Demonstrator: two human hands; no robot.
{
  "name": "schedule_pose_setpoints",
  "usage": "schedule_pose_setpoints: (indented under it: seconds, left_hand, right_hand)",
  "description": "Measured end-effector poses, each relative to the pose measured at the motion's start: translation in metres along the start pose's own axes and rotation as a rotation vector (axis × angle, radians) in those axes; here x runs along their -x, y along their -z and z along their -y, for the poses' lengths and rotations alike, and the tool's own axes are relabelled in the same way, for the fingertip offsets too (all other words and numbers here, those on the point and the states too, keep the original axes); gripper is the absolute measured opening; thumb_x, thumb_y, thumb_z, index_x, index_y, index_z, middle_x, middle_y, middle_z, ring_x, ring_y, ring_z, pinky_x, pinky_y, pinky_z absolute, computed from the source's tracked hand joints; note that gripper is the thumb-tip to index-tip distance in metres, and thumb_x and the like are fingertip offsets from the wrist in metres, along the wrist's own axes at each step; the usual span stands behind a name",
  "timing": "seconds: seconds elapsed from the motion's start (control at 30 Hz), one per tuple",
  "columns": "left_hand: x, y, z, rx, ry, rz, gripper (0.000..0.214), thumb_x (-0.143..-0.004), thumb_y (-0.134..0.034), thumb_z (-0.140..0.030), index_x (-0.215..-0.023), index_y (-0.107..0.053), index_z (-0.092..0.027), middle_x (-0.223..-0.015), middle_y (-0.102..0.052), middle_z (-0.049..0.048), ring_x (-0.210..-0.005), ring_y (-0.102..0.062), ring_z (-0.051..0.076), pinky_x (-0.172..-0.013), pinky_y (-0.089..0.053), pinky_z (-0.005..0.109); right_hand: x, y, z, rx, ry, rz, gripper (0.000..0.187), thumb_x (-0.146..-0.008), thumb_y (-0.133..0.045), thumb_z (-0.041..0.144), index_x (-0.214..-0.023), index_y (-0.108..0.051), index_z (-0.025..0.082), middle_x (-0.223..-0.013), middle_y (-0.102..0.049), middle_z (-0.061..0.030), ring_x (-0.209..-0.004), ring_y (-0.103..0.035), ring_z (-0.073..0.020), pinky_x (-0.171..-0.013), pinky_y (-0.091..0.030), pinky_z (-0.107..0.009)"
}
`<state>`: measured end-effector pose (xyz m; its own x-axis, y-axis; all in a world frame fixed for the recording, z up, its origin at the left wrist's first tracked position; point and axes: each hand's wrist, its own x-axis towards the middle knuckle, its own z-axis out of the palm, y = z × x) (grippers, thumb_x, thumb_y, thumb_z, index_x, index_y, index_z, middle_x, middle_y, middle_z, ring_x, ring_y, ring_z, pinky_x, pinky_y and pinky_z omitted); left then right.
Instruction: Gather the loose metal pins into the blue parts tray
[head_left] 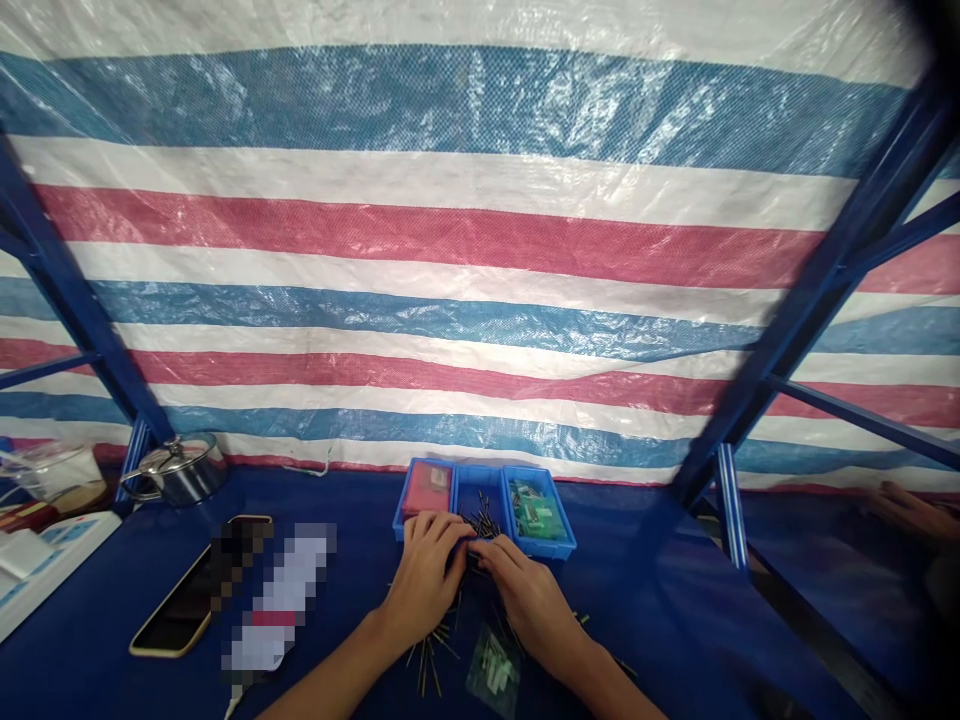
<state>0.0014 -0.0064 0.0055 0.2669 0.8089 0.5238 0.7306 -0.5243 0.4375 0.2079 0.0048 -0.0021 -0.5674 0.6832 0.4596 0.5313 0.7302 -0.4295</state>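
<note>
My left hand and my right hand meet at the front edge of the middle blue bin. Both have fingers bent and drawn together at the tips; whatever sits between them is too small and covered to make out. Thin dark rods, like drill bits, lie in that bin. Below my left hand, more thin brassy rods are spread on the blue table. A small clear bag with pale slim pieces lies between my forearms.
The left bin holds red packets; the right bin holds green packets. To the left are a phone, a blurred-out white item, a lidded metal pot and a power strip. Another person's hand shows far right.
</note>
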Motion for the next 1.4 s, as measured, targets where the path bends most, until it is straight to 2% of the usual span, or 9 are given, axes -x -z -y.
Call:
schedule_pose_setpoints:
  seconds: [0.2,0.5,0.9,1.23,1.4]
  left_hand:
    - [-0.0001,-0.0009,0.0007,-0.004,-0.009,-0.018,0.022,-0.109,-0.048,-0.021,-0.120,-0.066,-0.026,-0.121,-0.069,0.0057,-0.112,-0.058,0.025,-0.096,-0.044,0.045]
    - [0.0002,0.0012,-0.0021,-0.013,-0.001,-0.008,0.022,-0.108,-0.048,-0.019,-0.119,-0.067,-0.027,-0.120,-0.069,0.0053,-0.113,-0.058,0.025,-0.096,-0.043,0.044]
    - [0.0004,-0.0002,-0.0001,-0.013,-0.012,-0.023,0.022,-0.108,-0.049,-0.019,-0.119,-0.067,-0.027,-0.120,-0.069,0.0053,-0.112,-0.058,0.025,-0.095,-0.043,0.044]
    - [0.0000,-0.0008,0.0009,-0.002,-0.013,-0.015,0.023,-0.109,-0.048,-0.020,-0.118,-0.067,-0.026,-0.119,-0.069,0.0057,-0.112,-0.058,0.025,-0.095,-0.044,0.044]
    - [0.0000,0.0007,-0.0002,-0.019,-0.017,-0.027,0.023,-0.108,-0.049,-0.020,-0.118,-0.068,-0.027,-0.119,-0.070,0.0056,-0.111,-0.059,0.025,-0.094,-0.045,0.044]
  right_hand:
    - [-0.0008,0.0019,0.0025,-0.064,-0.017,-0.065,0.037,-0.113,-0.038,0.020,-0.143,-0.057,0.031,-0.115,-0.067,-0.0065,-0.096,-0.071,-0.0192,-0.083,-0.059,-0.027]
    - [-0.0001,0.0011,0.0012,-0.093,-0.080,-0.121,0.024,-0.112,-0.045,0.028,-0.125,-0.066,0.029,-0.102,-0.061,-0.0042,-0.085,-0.069,-0.0181,-0.075,-0.057,-0.027]
    - [-0.0003,-0.0030,-0.0002,-0.112,-0.039,-0.139,0.026,-0.114,-0.040,0.027,-0.124,-0.064,0.027,-0.106,-0.068,-0.0066,-0.093,-0.071,-0.0201,-0.082,-0.059,-0.029]
    - [0.0013,-0.0048,-0.0033,-0.184,-0.060,-0.124,0.027,-0.115,-0.036,0.029,-0.126,-0.060,0.026,-0.093,-0.072,-0.0020,-0.081,-0.073,-0.0170,-0.074,-0.056,-0.025]
    - [0.0005,-0.0022,0.0008,-0.222,-0.100,-0.092,0.024,-0.115,-0.037,0.033,-0.115,-0.061,0.026,-0.092,-0.072,-0.0012,-0.081,-0.072,-0.0171,-0.075,-0.054,-0.025]
